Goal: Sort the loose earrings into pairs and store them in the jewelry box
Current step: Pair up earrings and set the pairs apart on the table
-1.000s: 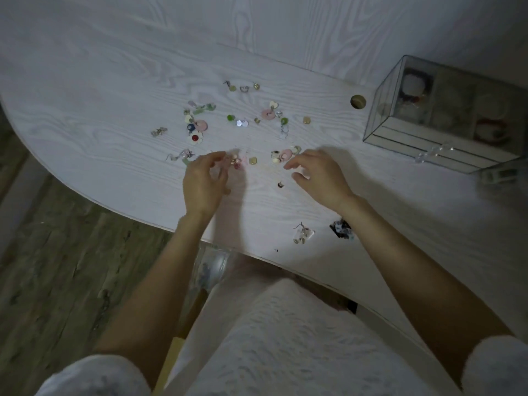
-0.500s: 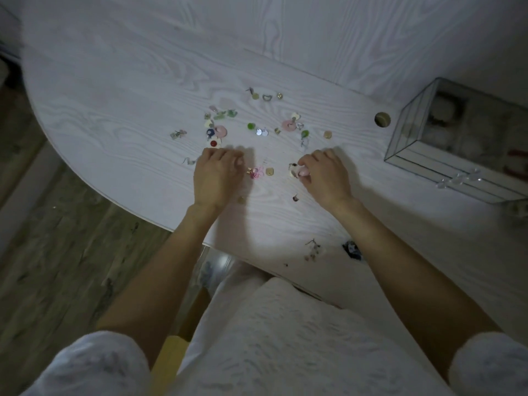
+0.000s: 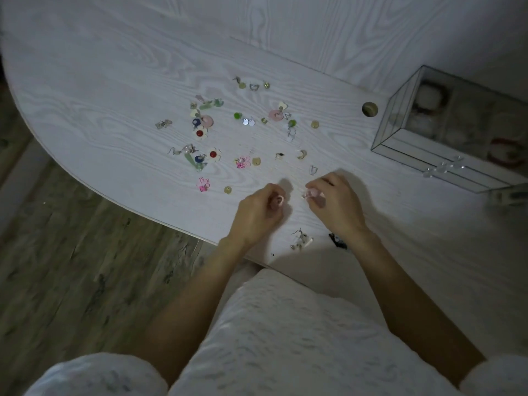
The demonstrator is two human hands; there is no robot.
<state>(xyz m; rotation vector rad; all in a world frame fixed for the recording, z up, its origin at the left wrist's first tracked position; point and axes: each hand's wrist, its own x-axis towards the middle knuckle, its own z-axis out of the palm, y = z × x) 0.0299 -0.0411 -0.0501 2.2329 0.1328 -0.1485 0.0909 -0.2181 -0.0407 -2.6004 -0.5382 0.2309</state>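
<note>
Now, the pale wood-grain table (image 3: pixel 114 81) curves round at its near edge, with the clear glass jewelry box (image 3: pixel 405 115) far right and loose earrings (image 3: pixel 205 121) scattered mid-table. Left hand (image 3: pixel 257 212) curls round a small pinkish earring (image 3: pixel 278 200); right hand (image 3: pixel 334 204) pinches another pale piece (image 3: pixel 310 193).

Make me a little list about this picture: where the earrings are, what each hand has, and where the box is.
earrings: small colourful loose earrings scattered on the pale wood-grain table
left hand: fingers curled round a small pink piece
right hand: pinching a small pale pink piece
box: clear glass jewelry box at the table's right, apart from both hands
</note>
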